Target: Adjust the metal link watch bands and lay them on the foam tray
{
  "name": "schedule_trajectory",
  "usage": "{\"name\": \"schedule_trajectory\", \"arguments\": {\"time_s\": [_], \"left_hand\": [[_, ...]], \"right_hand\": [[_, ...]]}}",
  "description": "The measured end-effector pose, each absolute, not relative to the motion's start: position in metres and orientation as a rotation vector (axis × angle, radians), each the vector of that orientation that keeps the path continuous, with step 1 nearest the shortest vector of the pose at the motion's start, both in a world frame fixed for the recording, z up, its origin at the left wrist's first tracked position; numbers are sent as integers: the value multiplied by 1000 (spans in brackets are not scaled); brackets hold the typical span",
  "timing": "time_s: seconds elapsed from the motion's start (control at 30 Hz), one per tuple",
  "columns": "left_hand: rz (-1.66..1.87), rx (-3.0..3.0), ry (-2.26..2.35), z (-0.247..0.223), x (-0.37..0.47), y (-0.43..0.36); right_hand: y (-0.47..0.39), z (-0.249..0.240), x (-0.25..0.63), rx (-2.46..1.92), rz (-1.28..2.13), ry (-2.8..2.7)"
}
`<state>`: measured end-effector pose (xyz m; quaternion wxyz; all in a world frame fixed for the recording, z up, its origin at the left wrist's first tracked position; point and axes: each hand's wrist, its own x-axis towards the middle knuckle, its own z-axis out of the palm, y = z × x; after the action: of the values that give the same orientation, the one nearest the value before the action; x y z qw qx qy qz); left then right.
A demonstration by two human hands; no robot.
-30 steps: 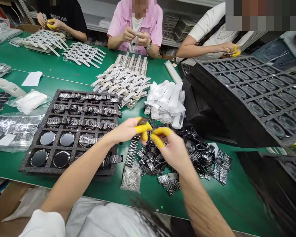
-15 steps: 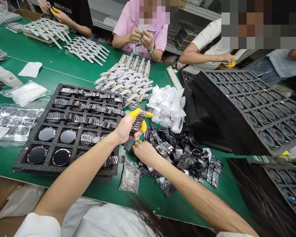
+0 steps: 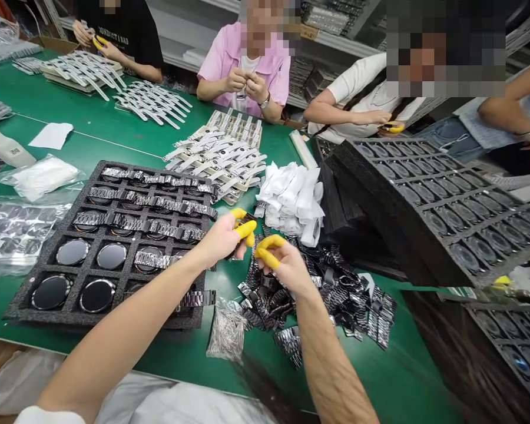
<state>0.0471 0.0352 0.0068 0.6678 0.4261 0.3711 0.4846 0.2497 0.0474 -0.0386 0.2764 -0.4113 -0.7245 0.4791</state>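
My left hand, with yellow finger covers, is closed around a black metal watch band, which its fingers mostly cover. Just to its right, my right hand has its yellow-covered thumb and forefinger pinched together; whatever is between them is too small to make out. Below and right of both hands lies a heap of black metal watch bands. On the left, a dark foam tray holds round black watches, several with metal bands laid across them. A clear bag of thin metal pins sits near the table's front edge.
White wrapped packets are piled beyond my hands, beside white straps on trays. Stacked black foam trays rise at the right. Plastic bags lie far left. Several co-workers sit across the green table.
My right hand has risen from the heap of bands and turned toward my left fingers. The band in my left hand has tilted and is now mostly hidden. The whole view has shifted slightly.
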Motion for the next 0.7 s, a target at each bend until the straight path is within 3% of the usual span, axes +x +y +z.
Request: {"name": "schedule_trajectory", "arguments": {"time_s": [0.07, 0.2, 0.37, 0.7], "left_hand": [[1047, 993, 874, 5, 49, 35], [1024, 1036, 861, 4, 50, 35], [1012, 1114, 894, 5, 48, 38], [980, 1181, 967, 7, 45, 38]], "right_hand": [[48, -27, 248, -1026, 1467, -1484], [53, -8, 233, -889, 1711, -1146], [64, -7, 224, -778, 1952, -1007], [72, -10, 228, -728, 1980, -950]]}}
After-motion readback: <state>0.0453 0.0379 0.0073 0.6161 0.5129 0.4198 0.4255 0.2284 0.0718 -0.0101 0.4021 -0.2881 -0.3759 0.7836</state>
